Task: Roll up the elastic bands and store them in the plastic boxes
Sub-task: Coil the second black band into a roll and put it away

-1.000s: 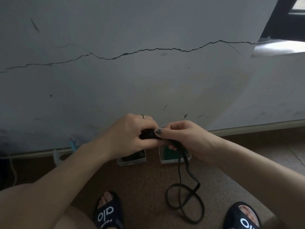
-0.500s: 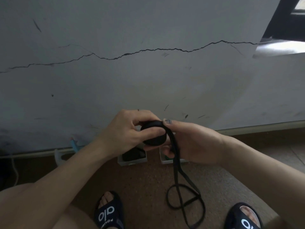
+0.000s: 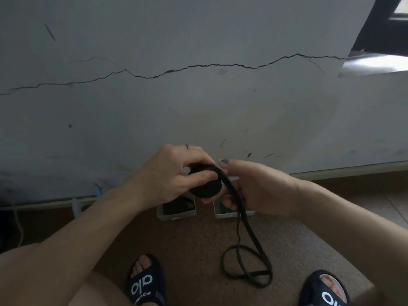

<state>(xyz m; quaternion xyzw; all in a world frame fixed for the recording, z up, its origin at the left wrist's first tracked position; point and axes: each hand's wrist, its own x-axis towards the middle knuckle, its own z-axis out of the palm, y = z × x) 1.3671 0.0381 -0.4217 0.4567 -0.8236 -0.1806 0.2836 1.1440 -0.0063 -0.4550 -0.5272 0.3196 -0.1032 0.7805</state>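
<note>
Head view: both hands at frame centre grip a flat black elastic band (image 3: 240,213).
Left hand (image 3: 174,175) clasps the round coil, right hand (image 3: 254,191) pinches the loose strap (tail looped on speckled floor (image 3: 187,239)).

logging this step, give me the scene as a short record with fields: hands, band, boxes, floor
left hand: grips the black roll
right hand: holds the band where it leaves the roll
band tail: hangs down to loose loops on the floor
left box: by the wall, dark contents
right box: beside it, something green inside, partly hidden by the right hand
feet: black slides at the bottom edge
progress: band partly rolled, not yet boxed
</note>
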